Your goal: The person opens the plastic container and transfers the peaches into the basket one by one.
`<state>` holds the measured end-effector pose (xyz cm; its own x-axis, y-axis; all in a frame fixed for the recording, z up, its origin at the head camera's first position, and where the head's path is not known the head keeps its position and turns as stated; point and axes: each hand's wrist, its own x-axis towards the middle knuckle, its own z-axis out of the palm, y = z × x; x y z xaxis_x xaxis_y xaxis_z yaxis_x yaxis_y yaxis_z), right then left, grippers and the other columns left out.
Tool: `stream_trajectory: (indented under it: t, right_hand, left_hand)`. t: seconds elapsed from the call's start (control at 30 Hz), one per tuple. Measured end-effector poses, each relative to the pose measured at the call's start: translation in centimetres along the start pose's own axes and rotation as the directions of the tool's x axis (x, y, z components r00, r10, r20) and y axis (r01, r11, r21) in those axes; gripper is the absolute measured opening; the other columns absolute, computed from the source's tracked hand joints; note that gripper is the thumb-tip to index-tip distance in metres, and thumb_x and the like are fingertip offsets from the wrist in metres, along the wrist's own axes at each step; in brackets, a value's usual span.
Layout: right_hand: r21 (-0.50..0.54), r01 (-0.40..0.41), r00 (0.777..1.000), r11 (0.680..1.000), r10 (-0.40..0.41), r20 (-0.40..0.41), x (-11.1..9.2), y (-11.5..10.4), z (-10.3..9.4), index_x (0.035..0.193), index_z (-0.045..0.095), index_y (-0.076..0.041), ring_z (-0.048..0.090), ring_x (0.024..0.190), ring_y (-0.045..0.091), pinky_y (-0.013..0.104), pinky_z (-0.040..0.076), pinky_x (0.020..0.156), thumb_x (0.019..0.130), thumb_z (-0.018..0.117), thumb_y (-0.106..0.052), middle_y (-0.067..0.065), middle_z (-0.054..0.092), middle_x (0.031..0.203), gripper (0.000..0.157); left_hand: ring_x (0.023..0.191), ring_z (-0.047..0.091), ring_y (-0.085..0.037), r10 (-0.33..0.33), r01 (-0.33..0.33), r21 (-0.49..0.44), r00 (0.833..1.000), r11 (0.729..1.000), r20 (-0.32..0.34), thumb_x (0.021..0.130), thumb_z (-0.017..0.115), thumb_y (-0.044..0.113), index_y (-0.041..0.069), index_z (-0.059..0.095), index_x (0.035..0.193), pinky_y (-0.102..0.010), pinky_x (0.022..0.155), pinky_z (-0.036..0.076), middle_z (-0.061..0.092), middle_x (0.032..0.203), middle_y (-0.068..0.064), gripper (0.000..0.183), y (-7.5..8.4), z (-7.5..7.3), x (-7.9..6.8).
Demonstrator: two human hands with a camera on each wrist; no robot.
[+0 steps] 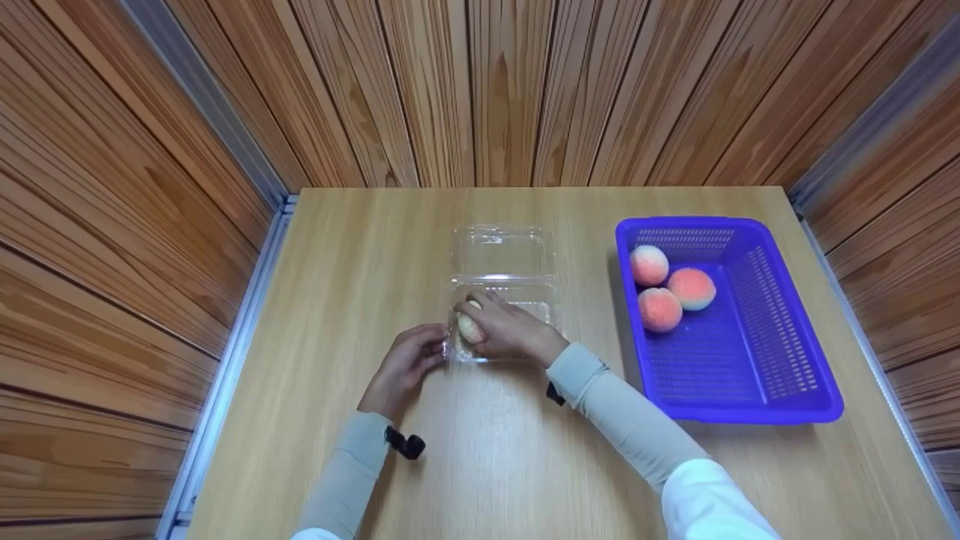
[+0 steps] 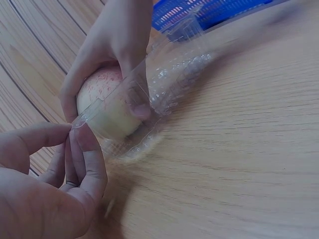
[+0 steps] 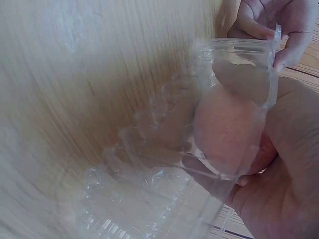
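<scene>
A clear plastic clamshell box (image 1: 501, 253) lies on the table, its lid folded back toward the far side. My right hand (image 1: 514, 328) grips a pale peach (image 1: 470, 328) with pink speckles inside the left part of the box's base. In the right wrist view the same peach (image 3: 227, 129) shows through the transparent wall, with fingers curled around it. My left hand (image 1: 411, 363) is at the box's left side. Seen from the left wrist, thumb and fingertips (image 2: 84, 137) pinch the box's rim close beside the peach.
A purple plastic basket (image 1: 731, 412) with perforated sides stands to the right on the wooden table (image 1: 360, 247). Three pink-and-cream peaches (image 1: 661, 310) sit together in its left part. Wood-panelled walls (image 1: 502, 90) enclose the table at the back and both sides.
</scene>
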<state>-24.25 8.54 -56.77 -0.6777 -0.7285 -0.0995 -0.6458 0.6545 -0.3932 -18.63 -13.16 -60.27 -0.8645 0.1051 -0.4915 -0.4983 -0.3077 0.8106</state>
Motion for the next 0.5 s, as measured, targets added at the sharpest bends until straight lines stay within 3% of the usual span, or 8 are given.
stream_trajectory:
  t: [0.27,0.5]
  right_hand:
    - [0.046,-0.019,1.000,0.999,0.019,-0.010,-0.05,-0.04,0.20,0.152,0.050,-0.015,0.040,0.150,0.052,0.056,0.046,0.119,0.084,0.087,-0.017,0.013,0.045,0.155,0.078]
    - [0.046,0.002,1.000,0.999,-0.001,-0.029,-0.16,0.00,0.16,0.149,0.051,-0.015,0.048,0.145,0.048,0.053,0.050,0.115,0.084,0.087,-0.017,0.012,0.047,0.152,0.075]
  left_hand:
    - [0.085,0.067,-0.015,0.001,-0.001,-0.012,1.000,1.000,-0.003,0.103,0.061,0.006,-0.004,0.072,0.114,-0.026,0.077,0.060,0.071,0.092,-0.004,0.018,-0.06,-0.04,0.01]
    - [0.086,0.067,-0.015,-0.005,0.005,-0.024,1.000,1.000,0.000,0.104,0.061,0.005,-0.004,0.071,0.114,-0.026,0.077,0.061,0.070,0.092,-0.004,0.017,-0.06,-0.07,-0.02]
